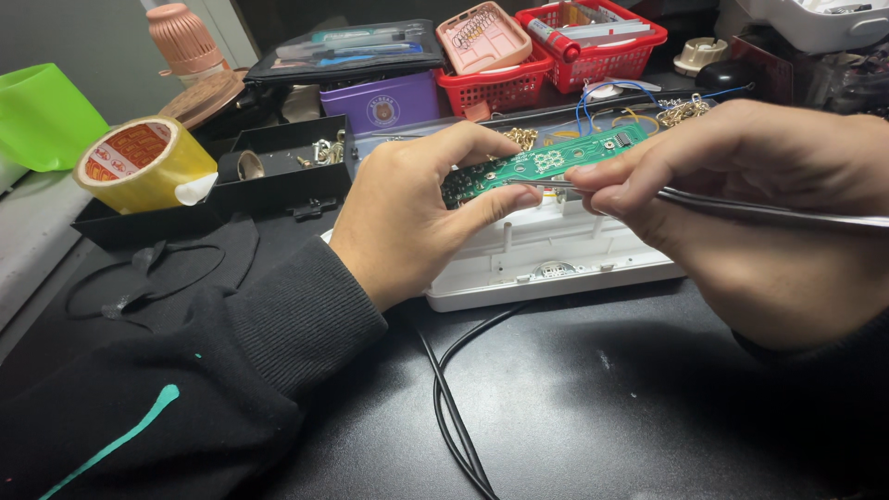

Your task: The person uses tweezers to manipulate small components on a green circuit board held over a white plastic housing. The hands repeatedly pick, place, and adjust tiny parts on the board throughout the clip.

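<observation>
Currently, left hand fingers are pinching the green circuit board edges; right hand fingers are holding tweezers touching it, above the white casing.

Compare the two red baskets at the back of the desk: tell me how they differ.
The nearer red basket holds a pink case with metal clips lying across its top; the farther red basket holds a red-capped marker and white packets. The nearer one sits lower and closer to the purple box; the farther one stands behind and to its right. Both are red plastic with slotted walls, and they stand close together.
</observation>
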